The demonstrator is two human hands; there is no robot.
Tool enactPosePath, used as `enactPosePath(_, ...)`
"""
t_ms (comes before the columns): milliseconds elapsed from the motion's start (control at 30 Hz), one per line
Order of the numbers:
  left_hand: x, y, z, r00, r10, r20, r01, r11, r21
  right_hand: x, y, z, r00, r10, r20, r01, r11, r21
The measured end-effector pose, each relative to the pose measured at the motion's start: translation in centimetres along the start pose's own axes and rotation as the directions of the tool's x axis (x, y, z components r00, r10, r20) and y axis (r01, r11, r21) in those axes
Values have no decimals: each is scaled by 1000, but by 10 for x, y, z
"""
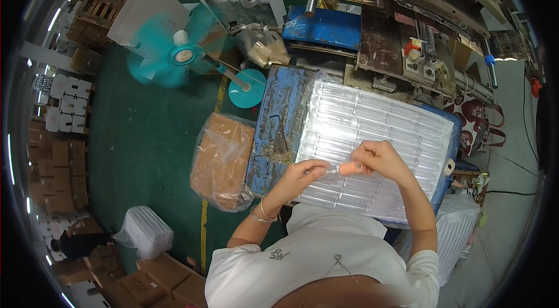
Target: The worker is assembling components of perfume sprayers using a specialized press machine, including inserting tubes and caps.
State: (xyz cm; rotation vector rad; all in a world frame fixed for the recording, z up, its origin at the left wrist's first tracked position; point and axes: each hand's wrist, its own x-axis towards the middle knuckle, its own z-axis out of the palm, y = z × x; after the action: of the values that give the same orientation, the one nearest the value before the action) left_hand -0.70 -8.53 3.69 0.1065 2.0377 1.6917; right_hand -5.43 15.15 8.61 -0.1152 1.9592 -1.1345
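Note:
Between my two hands lies a small tube, a peach-coloured cylinder [350,168] with a clear end on its left side. The fingers of my left hand [308,172] pinch that clear end. My right hand [381,159] is curled at the peach end, its fingertips bent against it; the exact contact is partly hidden. Both hands are above a wide tray of clear plastic tubes [361,116] laid in rows under shiny clear film. This tray rests on a blue metal bench [279,127] with a worn, stained surface.
A machine with a brown plate [378,46] and metal rods stands behind the tray. At left are a spinning teal fan [177,55] and a plastic-wrapped brown carton [221,159]. Wrapped tubes [451,238] stand to the right. Far left, a person [81,247] is near stacked cartons.

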Motion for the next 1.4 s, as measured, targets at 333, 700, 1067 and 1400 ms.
enactPosePath(333,2,2,-6,999,-13,47,29,938,-346,24,-7,24,908,-324,-266,347,937,45)
enactPosePath(700,79,-56,-62,719,379,-583,-121,894,432,55,20,44,636,-664,-394,183,625,-758)
enactPosePath(1067,102,22,-21,511,691,-512,-240,686,687,-3,30,-21,715,-253,-652,544,787,291)
enactPosePath(1400,198,163,104,306,952,-3,-539,175,824,-64,47,-100,431,-31,-902,714,623,320)
